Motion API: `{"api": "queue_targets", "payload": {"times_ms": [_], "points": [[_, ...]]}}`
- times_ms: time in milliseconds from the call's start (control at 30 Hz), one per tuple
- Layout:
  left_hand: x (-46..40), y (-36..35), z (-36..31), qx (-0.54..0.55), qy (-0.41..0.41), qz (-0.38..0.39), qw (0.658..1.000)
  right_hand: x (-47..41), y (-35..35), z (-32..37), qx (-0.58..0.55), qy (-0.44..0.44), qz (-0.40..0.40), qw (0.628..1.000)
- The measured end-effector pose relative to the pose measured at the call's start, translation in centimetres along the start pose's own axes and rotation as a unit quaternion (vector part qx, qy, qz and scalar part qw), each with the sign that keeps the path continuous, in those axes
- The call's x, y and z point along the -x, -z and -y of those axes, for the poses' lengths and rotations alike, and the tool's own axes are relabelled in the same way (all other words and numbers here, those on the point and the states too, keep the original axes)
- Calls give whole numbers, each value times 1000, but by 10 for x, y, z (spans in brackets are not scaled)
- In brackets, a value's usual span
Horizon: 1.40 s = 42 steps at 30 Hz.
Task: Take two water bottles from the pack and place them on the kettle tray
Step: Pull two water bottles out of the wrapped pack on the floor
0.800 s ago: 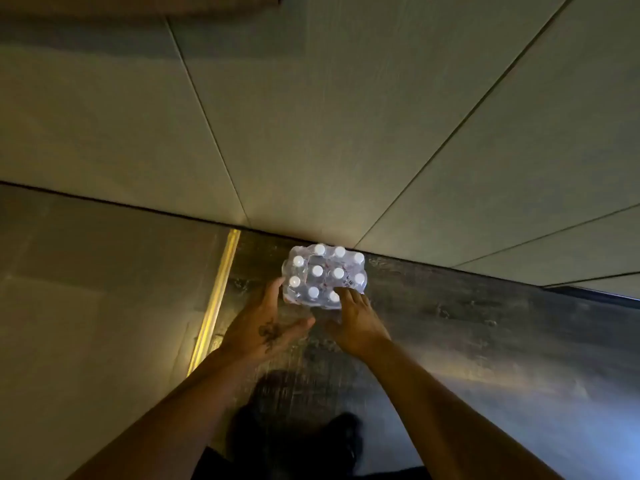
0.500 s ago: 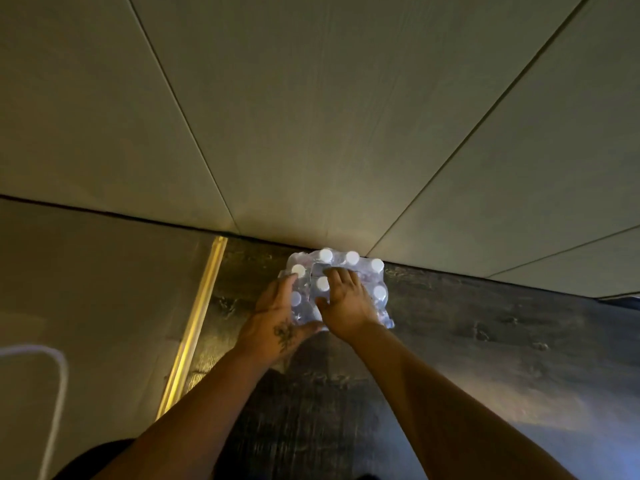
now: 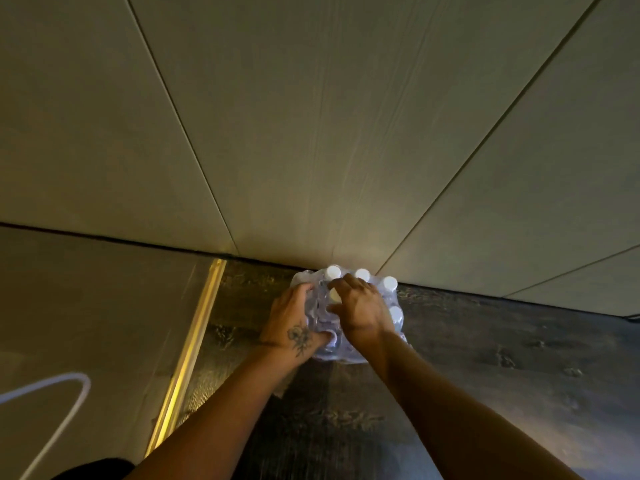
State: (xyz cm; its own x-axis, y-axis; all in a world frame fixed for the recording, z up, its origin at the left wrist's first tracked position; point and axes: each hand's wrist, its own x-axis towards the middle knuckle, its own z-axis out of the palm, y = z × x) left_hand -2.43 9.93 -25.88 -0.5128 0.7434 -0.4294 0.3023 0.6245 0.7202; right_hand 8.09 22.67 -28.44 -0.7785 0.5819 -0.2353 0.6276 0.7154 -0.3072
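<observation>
Both bare forearms reach forward and converge, the left hand [image 3: 292, 323], a flower tattoo on its back, curled with fingers bent inward beside the right hand [image 3: 360, 310], which lies palm down just to its right, fingers [image 3: 341, 284] spread and arched forward, thumb toward the left hand.

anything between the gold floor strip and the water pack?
Only bare dark floor between gold strip and pack, bar the left hand at the pack's edge; head view.
</observation>
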Motion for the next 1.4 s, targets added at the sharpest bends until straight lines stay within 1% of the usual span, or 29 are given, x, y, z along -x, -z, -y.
{"api": "queue_targets", "payload": {"times_ms": [67, 200, 300, 367, 567, 633, 700, 767, 800, 833, 900, 967, 1033, 1100, 1233, 1300, 1400], "points": [[1, 5, -6, 17, -10, 1, 1000, 5, 31, 2, -45, 13, -40, 998], [1, 3, -24, 12, -53, -27, 998, 15, 96, 4, -101, 45, -115, 987], [-7, 1, -27, 60, -67, -28, 996, 21, 134, 8, -127, 64, -174, 974], [-11, -1, -27, 101, -63, -16, 993, 23, 149, 12, -141, 71, -191, 969], [-17, -6, -25, 192, -66, 5, 979, 21, 151, 26, -164, 93, -211, 959], [-21, -8, -20, 196, -79, 9, 977, 16, 144, 22, -211, 107, -218, 947], [-23, -11, -18, 210, -80, 9, 974, 12, 133, 12, -262, 77, -226, 935], [-23, -14, -17, 216, -71, 5, 974, 8, 116, 0, -313, -13, -209, 927], [-23, -14, -16, 216, -65, 2, 974, 7, 105, -6, -321, -60, -187, 926], [-24, -13, -15, 216, -57, -3, 975, 4, 92, -12, -308, -94, -154, 934], [-26, -11, -11, 218, -37, -11, 975, 0, 67, -20, -231, -130, -64, 962], [-28, -9, -6, 220, -20, -11, 975, 0, 45, -23, -145, -133, 23, 980], [-28, -9, -5, 221, -17, -10, 975, 3, 27, -25, -64, -136, 67, 986], [-28, -8, -6, 223, -17, -12, 975, 7, 13, -26, 6, -142, 86, 986], [-30, -9, -7, 238, -10, -9, 971, 12, 1, -34, 70, -117, 61, 989], [-29, -8, -8, 237, -12, -14, 971, 13, 1, -36, 71, -104, 51, 991], [-30, -5, -6, 232, -15, -25, 972, 11, 11, -38, 40, -91, 40, 994]]}}
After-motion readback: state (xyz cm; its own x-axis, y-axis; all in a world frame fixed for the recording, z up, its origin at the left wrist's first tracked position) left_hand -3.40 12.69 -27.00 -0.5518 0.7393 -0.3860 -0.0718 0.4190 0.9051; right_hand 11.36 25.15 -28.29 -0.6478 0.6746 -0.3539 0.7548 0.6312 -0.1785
